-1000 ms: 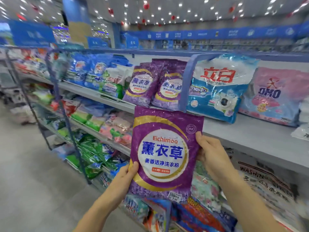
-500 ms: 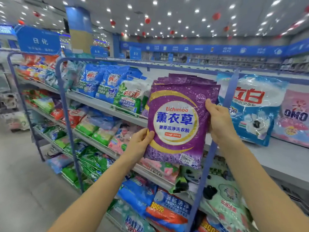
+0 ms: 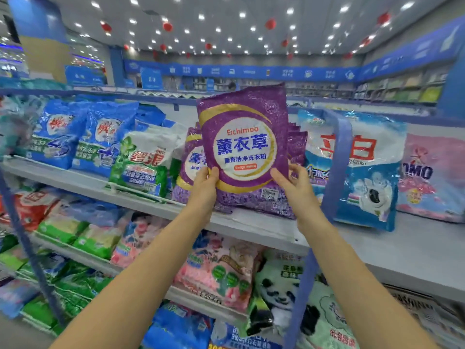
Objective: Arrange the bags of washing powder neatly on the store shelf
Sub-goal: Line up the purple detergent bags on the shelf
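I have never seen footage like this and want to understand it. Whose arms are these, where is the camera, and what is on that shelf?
There is no machine: the grip is a person's two bare hands. The camera sits on their head, looking forward and down, so the arms reach in from below. The left hand and right hand hold a purple bag of washing powder upright by its lower sides, in front of more purple bags on the shelf. Left of them stand a green-and-white bag and blue bags; to the right, a blue-and-white bag and a pink bag. I cannot tell whether it touches the shelf.
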{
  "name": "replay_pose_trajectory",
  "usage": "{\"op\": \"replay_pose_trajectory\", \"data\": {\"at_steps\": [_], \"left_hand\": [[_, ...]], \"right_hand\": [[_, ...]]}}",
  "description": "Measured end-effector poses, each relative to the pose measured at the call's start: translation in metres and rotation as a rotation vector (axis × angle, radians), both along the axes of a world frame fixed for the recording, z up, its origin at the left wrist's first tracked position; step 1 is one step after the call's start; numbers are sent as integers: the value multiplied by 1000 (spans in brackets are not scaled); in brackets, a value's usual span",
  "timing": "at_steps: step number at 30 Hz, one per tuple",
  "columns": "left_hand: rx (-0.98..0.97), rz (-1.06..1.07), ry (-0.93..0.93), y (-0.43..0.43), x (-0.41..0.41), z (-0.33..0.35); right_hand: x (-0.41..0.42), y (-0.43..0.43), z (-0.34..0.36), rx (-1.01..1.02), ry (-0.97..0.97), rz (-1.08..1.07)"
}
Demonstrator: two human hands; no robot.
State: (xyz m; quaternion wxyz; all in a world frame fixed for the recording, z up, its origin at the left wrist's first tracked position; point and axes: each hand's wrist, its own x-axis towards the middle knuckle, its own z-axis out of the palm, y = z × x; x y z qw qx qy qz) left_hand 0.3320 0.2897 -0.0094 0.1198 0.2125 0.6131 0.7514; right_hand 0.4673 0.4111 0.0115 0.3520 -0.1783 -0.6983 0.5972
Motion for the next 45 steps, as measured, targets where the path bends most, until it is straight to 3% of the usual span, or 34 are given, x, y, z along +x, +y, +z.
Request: {"op": "replay_pose_trajectory", "data": {"at_steps": [8,14,19,23,28,32,36,41,45], "left_hand": [[-112,-230,53,38,-18,-10],[-117,-260,135,37,-17,-10],[-144,-269,195,42,-23,-16],[-167,-264,304,41,-24,-17],[-91,-191,543,23,-20,5],[3,-191,768,-16,-7,14],[33,-263,876,-51,12,-14],[-31,-460,808,-65,56,-70],[-170,-644,929,-46,102,-114]], "right_hand": [[-6,10,-41,211,-147,-292],[-10,1,-53,190,-250,-346],[-10,-1,-51,331,-341,-465],[-11,-8,-51,443,-389,-540],[1,-33,-40,641,-287,-572],[35,-58,-42,805,-234,-632],[91,-73,-64,877,-282,-748],[182,-68,-118,801,-470,-941],[259,-53,-160,701,-672,-1095]]}}
